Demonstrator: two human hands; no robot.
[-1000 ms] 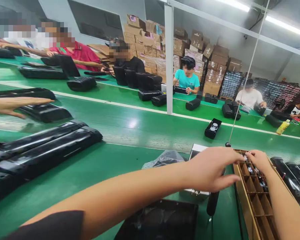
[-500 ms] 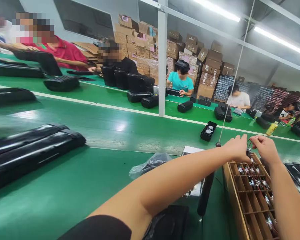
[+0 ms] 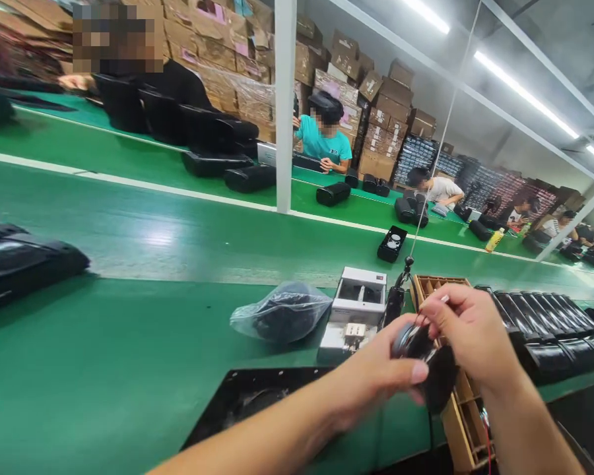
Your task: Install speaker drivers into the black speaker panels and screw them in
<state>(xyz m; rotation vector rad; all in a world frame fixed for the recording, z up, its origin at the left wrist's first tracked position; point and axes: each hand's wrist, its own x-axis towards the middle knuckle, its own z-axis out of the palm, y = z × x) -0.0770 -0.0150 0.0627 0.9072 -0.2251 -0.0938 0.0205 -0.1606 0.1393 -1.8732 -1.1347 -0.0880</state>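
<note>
Pinching a round black component (image 3: 438, 373) between left hand (image 3: 371, 382) and right hand (image 3: 468, 333), wooden divider tray (image 3: 440, 282) at 12 o'clock.

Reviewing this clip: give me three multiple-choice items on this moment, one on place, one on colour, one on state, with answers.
1. Where is the plastic bag relative to the white box? A left of it; B right of it; C inside it.
2. What colour is the belt? A blue; B green; C grey.
3. Where is the round black part? A in both hands; B in the wooden tray; C on the belt.

1 A: the bag lies left of the box. 2 B: its surface shows green. 3 A: the left hand and right hand grip it.
</note>
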